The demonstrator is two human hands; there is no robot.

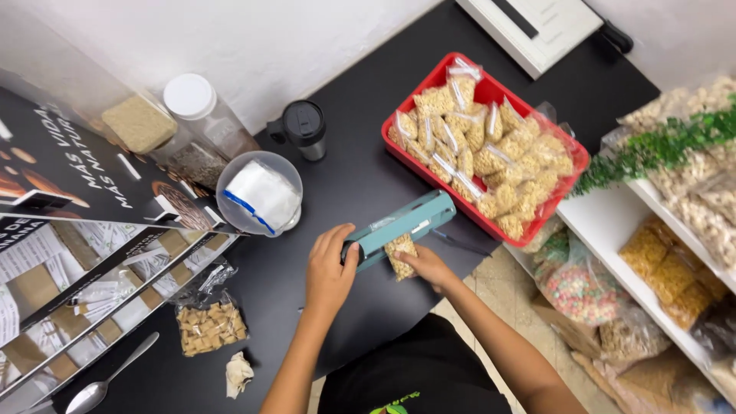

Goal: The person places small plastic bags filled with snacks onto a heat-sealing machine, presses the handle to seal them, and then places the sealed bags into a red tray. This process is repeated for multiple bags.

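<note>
Left hand (330, 268) clamped over handle end of teal heat sealer (399, 228), near front edge of black desk (360, 165). Right hand (429, 266) pinching small snack bag (401, 255) under sealer arm. Red tray (399, 142) of filled bags sits at desk's right edge.

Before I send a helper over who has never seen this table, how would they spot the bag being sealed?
On the black table, find the teal heat sealer beside the red tray. The small clear snack bag hangs under its bar, held by the right hand. Unlike the tray's piled bags, it sits alone.
</note>
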